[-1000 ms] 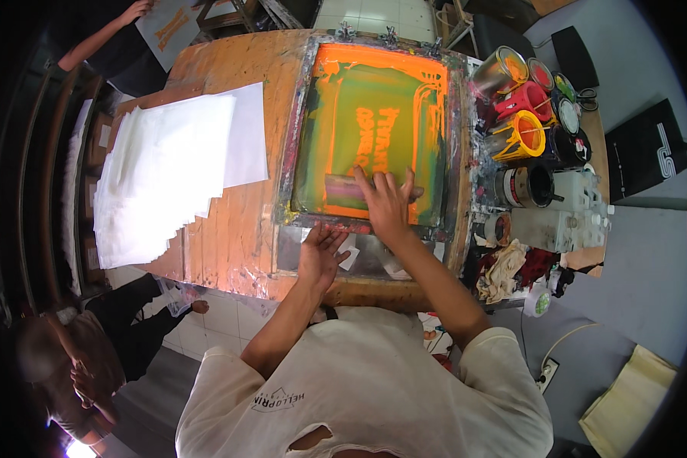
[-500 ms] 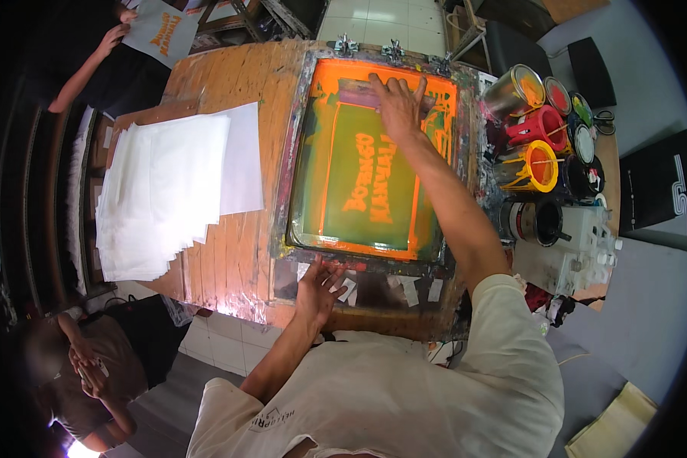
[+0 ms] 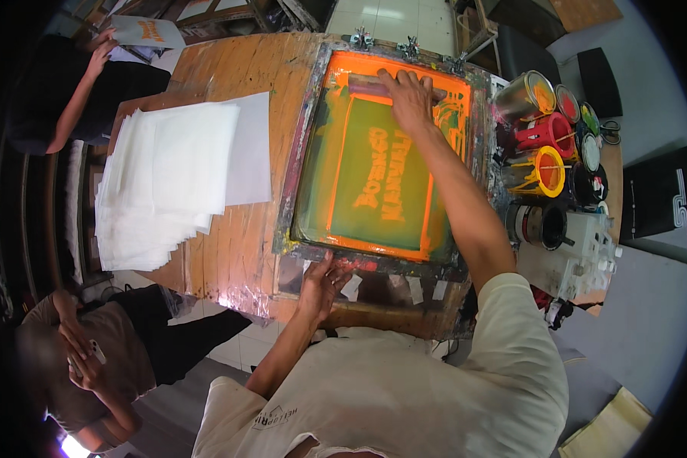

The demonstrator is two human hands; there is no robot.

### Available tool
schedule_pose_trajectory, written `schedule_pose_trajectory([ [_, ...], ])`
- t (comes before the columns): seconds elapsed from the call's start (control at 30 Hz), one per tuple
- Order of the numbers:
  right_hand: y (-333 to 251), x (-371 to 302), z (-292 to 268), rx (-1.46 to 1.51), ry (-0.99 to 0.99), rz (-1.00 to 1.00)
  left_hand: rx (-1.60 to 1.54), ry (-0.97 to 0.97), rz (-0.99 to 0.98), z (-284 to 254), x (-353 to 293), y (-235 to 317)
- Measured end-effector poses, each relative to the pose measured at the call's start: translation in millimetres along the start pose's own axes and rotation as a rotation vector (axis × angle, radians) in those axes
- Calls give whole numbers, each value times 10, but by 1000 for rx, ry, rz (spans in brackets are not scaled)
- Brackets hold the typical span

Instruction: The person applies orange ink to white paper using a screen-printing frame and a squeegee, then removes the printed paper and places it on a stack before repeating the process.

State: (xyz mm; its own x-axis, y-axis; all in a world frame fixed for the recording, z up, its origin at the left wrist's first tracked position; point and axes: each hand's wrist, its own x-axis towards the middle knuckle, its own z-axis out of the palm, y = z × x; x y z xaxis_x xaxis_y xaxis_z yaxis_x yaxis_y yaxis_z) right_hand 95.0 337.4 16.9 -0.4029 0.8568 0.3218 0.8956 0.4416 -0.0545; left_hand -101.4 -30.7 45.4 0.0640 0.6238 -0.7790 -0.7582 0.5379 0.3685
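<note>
Most fingers [image 3: 390, 81] of the right hand [image 3: 412, 105] clasp the squeegee [image 3: 364, 85] at the screen's [image 3: 302, 150] far end; the left hand [image 3: 320, 288] sits loosely open at its near edge. Uneven pressure could streak ink [image 3: 351, 64].

1. An off-white, short-sleeved cloth T-shirt [image 3: 420, 389], loose and softly creased.
2. On the T-shirt's front, toward its left sleeve [image 3: 233, 403], a small dark print [image 3: 275, 417] of outline and lettering.
3. Beyond the T-shirt's sleeves, bare forearms [image 3: 466, 195] and bare hands [image 3: 411, 103].
</note>
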Motion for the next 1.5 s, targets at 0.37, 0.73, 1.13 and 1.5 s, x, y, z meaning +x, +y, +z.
schedule_pose_trajectory([
  [0.37, -1333, -2030, -1567, 170, -44, 9, 124, -153, 144, 86, -107, 148],
  [0.73, -1440, -1487, -2635, -7, 304, -32, 47, -525, 407, 899, -679, 809],
  [1.13, -800, 136, -3961, 292, -86, 83, 1764, 908, 1244, 620, 1372, 997],
  [1.5, -545, 615, -3984, 204, 23, 160, 1261, 222, 810, 363, 1520, 1671],
])
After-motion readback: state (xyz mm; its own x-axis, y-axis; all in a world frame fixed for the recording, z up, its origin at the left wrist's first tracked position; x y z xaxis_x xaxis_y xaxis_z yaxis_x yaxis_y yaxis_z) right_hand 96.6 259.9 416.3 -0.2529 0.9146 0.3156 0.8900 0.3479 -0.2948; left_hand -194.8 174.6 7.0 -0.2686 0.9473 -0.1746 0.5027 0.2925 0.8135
